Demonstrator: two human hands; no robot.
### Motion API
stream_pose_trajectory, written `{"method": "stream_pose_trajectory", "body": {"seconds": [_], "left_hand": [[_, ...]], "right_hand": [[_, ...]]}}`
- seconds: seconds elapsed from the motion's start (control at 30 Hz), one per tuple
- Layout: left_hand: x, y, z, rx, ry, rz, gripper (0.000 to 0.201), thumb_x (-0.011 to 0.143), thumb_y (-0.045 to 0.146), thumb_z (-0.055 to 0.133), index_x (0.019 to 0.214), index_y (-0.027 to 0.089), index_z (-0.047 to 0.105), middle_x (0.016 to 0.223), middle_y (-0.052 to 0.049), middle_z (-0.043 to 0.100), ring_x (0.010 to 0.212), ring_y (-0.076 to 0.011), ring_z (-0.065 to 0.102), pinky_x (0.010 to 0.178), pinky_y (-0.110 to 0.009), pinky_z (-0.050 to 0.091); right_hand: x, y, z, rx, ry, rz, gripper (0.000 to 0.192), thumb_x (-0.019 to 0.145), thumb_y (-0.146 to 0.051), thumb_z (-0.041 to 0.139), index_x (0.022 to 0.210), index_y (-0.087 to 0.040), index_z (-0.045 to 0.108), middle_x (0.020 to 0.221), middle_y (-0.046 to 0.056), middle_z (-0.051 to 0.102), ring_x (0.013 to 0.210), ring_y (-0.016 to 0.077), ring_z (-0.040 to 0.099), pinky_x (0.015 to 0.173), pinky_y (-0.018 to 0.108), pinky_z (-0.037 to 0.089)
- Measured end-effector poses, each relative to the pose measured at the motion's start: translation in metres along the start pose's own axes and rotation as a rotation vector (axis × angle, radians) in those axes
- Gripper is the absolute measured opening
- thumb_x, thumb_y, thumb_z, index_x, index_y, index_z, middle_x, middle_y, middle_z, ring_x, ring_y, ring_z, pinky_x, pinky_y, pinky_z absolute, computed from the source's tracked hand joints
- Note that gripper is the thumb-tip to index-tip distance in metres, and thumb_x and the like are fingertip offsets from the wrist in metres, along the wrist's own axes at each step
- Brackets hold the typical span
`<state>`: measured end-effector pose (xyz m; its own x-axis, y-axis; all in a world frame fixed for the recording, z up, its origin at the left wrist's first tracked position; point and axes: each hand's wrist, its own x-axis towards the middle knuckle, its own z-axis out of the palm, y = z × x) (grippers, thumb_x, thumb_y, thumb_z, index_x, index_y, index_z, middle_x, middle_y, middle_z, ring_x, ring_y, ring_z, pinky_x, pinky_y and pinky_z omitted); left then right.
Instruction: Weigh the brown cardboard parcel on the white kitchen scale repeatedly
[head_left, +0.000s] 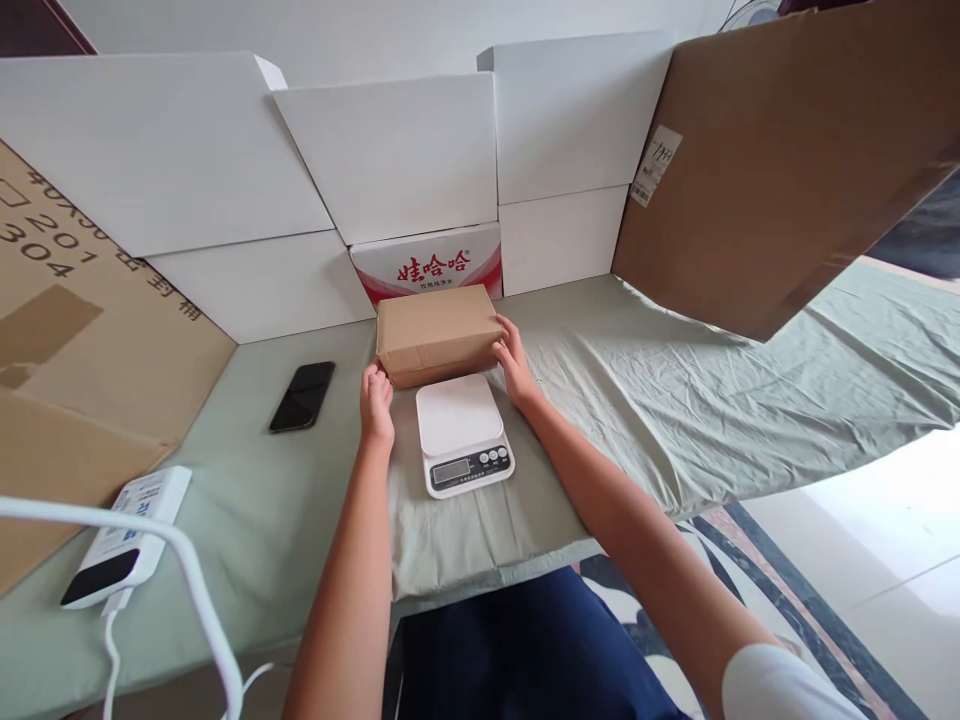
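Note:
A closed brown cardboard box (442, 322) lies behind a white kitchen scale (459, 415) on the green cloth. My left hand (376, 402) grips the box at its near left corner, fingers curled against it. At the right end of the box, my right hand (514, 360) holds the side, with fingers along the edge. Between my forearms sits the scale, its platform bare and its small display and buttons facing me. Whether the underside of the box touches the cloth I cannot tell.
A black phone (302, 397) lies to the left. Nearer the left edge is a white device (139, 530) with a cable plugged in. White cartons (405, 160) line the back, with a large brown carton (780, 150) at right and another cardboard panel (67, 350) at left.

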<state>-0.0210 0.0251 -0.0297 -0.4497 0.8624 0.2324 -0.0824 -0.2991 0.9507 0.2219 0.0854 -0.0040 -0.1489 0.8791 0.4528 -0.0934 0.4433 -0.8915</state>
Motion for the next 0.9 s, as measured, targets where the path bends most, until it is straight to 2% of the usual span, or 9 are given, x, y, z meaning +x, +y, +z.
{"method": "stream_pose_trajectory", "body": {"seconds": [0.13,0.3,0.47,0.9], "left_hand": [[0.001,-0.005,0.002,0.002,0.015,-0.033,0.084,0.078,0.084,0.054,0.139,0.025,0.058,0.157,-0.018,0.050,0.149,-0.0296,0.043,0.122,-0.046,0.030],[0.003,-0.008,0.002,0.010,0.001,-0.026,0.082,0.081,0.081,0.053,0.139,0.024,0.058,0.155,-0.018,0.052,0.148,-0.0290,0.044,0.120,-0.046,0.033],[0.004,-0.008,0.003,0.005,0.015,-0.034,0.080,0.083,0.080,0.052,0.138,0.024,0.059,0.153,-0.018,0.053,0.147,-0.0287,0.046,0.120,-0.045,0.034],[0.003,-0.008,0.005,-0.004,0.048,-0.045,0.077,0.084,0.079,0.052,0.136,0.022,0.060,0.152,-0.018,0.055,0.147,-0.0287,0.047,0.121,-0.046,0.033]], "right_hand": [[0.000,-0.001,-0.002,-0.021,0.017,0.017,0.072,0.092,-0.067,0.045,0.151,-0.027,0.035,0.164,0.006,0.040,0.153,0.0278,0.034,0.128,0.050,0.028],[0.001,0.001,-0.002,0.006,0.008,0.038,0.075,0.091,-0.068,0.047,0.152,-0.027,0.034,0.162,0.008,0.043,0.150,0.0274,0.039,0.127,0.051,0.029],[0.001,0.002,-0.002,-0.005,-0.003,0.023,0.077,0.091,-0.072,0.046,0.153,-0.028,0.034,0.162,0.006,0.043,0.151,0.0276,0.038,0.128,0.051,0.028],[0.004,0.012,-0.003,-0.008,-0.045,0.023,0.080,0.094,-0.069,0.044,0.160,-0.028,0.026,0.171,0.003,0.029,0.160,0.0219,0.024,0.131,0.049,0.019]]}}
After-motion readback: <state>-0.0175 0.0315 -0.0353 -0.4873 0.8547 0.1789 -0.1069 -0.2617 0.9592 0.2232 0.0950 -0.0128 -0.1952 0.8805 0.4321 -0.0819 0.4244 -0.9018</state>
